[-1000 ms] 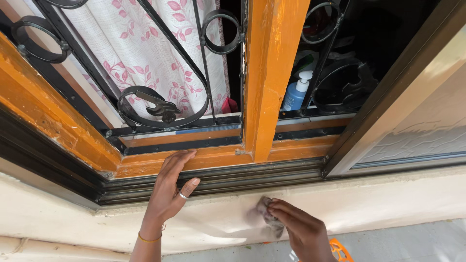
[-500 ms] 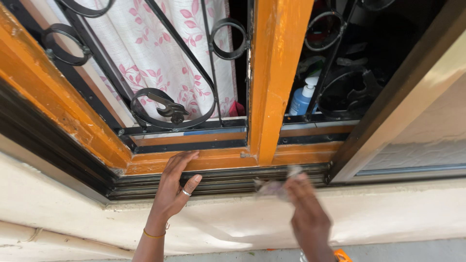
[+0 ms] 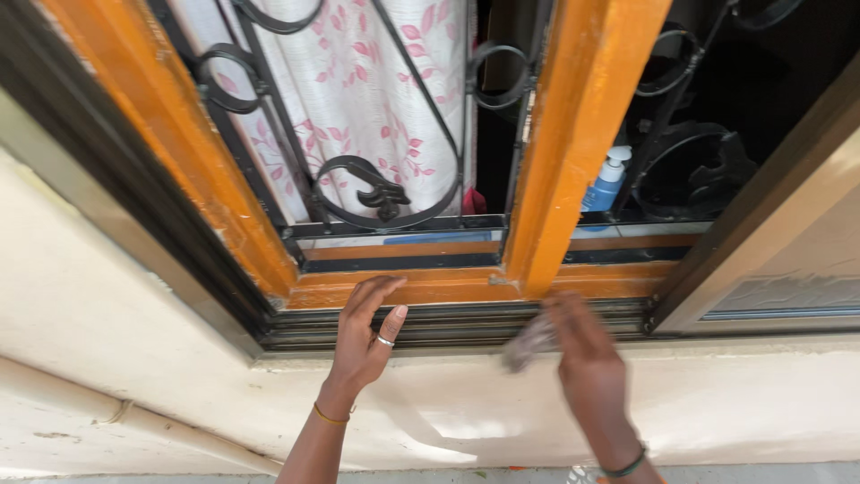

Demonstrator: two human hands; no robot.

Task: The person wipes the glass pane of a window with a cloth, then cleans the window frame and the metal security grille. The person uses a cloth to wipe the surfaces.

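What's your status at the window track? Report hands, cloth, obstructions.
Left hand flat on the track, fingers spread. Right hand blurred, gripping a grey cloth at the track. Nothing blocking.

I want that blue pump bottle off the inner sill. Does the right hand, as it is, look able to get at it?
Probably not easily. The blue pump bottle stands behind the black iron grille, and the right hand is low at the window track, holding a cloth.

In front of me is an orange-painted wooden window frame (image 3: 573, 134) set in a cream plastered wall (image 3: 107, 332). Black wrought-iron scrolled grilles (image 3: 376, 193) fill both openings. Behind the left one hangs a white curtain with pink leaf print (image 3: 358, 81); behind the right it is dark, with a blue pump bottle (image 3: 606, 184) on the sill. Daylight falls on the wall below the dark metal track (image 3: 448, 323).
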